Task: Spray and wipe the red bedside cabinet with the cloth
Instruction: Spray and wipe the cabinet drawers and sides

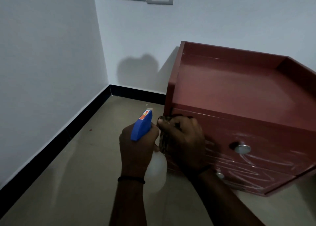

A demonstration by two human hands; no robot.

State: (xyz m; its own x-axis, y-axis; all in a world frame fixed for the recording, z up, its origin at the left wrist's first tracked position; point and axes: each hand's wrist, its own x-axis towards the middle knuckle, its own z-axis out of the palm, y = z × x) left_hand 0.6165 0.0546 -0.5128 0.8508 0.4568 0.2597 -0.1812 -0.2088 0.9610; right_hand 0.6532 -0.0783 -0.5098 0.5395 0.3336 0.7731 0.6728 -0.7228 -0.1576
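Currently in hand: the wiping step, judged from the head view, the only one given.
Red bedside cabinet point(230, 88): stands on the floor against the back wall. Its drawer front shows pale streaks, perhaps spray residue or glare off a film; the dim light leaves that unsure.
Right hand point(184, 140): fingers curled round the cloth point(163, 143), pressing it to the cabinet's front at the upper left corner, just beside the side edge.
Left hand point(135, 150): wrapped round the neck of the spray bottle point(142, 128), just left of the cabinet front, with the nozzle aimed away from the cabinet toward the wall corner.
Upper knob point(242, 148): on the cabinet front, right of the cloth and apart from it.
Next move: probably drag the cloth rightward across the streaked drawer front, working round the knob. A fresh spray would call for turning the nozzle toward the cabinet first.
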